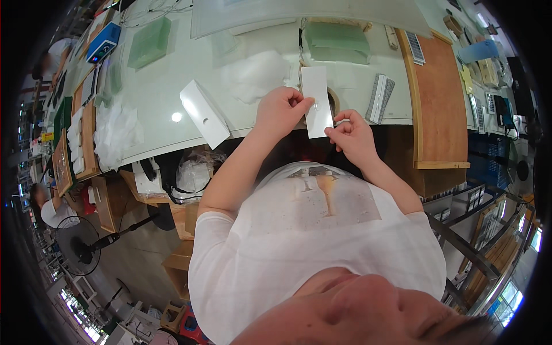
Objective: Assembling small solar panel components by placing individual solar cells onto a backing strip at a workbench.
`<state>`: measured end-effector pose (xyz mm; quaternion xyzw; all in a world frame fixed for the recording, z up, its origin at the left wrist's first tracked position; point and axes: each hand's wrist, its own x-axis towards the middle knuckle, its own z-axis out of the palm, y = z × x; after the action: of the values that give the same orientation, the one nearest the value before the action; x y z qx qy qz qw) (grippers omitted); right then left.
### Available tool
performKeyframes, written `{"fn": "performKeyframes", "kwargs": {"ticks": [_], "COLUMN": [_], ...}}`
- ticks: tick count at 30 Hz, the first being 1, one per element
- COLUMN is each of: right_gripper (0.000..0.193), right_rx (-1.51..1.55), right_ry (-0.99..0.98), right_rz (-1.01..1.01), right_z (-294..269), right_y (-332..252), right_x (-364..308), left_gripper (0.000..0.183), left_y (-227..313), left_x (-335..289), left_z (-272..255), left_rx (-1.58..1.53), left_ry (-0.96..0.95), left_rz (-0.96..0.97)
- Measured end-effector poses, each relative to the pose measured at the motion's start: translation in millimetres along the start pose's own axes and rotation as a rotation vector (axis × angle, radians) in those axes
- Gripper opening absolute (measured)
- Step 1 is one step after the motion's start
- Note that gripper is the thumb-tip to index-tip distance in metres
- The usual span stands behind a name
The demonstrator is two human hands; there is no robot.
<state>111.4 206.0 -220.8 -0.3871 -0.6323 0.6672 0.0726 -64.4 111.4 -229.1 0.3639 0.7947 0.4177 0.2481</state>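
Observation:
A narrow white rectangular piece [315, 81], flat and smooth, stands out over the table's front edge in front of my chest. My left hand [282, 112] has its thumb and forefinger pinched together at its left edge, near the middle. A small pale mark or scrap shows beside that thumb, too small to name. My right hand [353, 138] holds the lower right corner with bent fingers. Behind the piece, a brown ring like a tape roll [334, 101] is partly hidden. To the left lies a white oblong box [202, 115] with a round dark spot.
Stacks of greenish glass sheets [338, 43] and more glass [150, 43] lie at the back of the pale table [161, 138]. White soft sheeting [257, 75] is spread mid-table. A wooden board [440, 98] and grey strips [380, 99] are on the right. A fan [79, 246] stands left.

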Motion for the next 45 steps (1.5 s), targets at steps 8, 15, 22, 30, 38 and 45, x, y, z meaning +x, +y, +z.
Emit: {"fn": "performKeyframes", "kwargs": {"ticks": [8,15,22,30,38,45], "right_gripper": [0.028,0.032,0.034,0.027,0.031,0.018], "right_rx": [-0.034,-0.774,-0.917,0.268,0.313,0.290], "right_ry": [0.010,0.128,0.156,0.186,0.192,0.088], "right_rz": [0.008,-0.891,-1.295,-0.212,-0.146,-0.126], "right_z": [-2,-3,-17,-14,-29,-35], "right_y": [10,2,-1,-7,28,28], "right_x": [3,-1,7,5,26,29], "left_gripper": [0.025,0.016,0.016,0.028,0.034,0.024], "left_y": [11,-12,-11,-10,-30,-38], "left_x": [-1,4,11,-22,-34,-46], "left_z": [-1,5,-24,-36,-29,-32], "left_rx": [0.100,0.238,0.292,-0.171,-0.757,-1.009], "left_ry": [0.028,0.303,0.065,-0.099,-0.127,-0.186], "left_rz": [-0.080,0.561,0.759,0.174,-0.424,-0.564]}}
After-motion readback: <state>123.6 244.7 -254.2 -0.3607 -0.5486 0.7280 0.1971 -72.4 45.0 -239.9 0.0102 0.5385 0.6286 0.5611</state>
